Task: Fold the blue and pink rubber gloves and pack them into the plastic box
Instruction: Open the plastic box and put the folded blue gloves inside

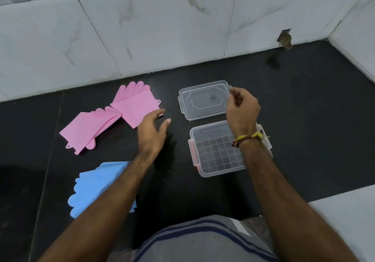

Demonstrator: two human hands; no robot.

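Note:
Two pink rubber gloves lie flat on the black counter: one [135, 103] at the back, the other [89, 128] to its left and nearer. The blue gloves [95, 186] lie at the near left, partly hidden under my left forearm. The clear plastic box [215, 152] stands open and empty, and its clear lid [203, 99] lies flat behind it. My left hand [151, 134] hovers with fingers spread beside the back pink glove, holding nothing. My right hand [241, 107] is at the lid's right edge, fingers curled; whether it touches the lid I cannot tell.
A white marble-tiled wall [162, 28] runs along the back of the black counter [304, 99], with a broken hole [285, 38] at its base on the right. A white ledge [349, 217] sits at the near right. My grey striped shirt [203, 239] fills the bottom.

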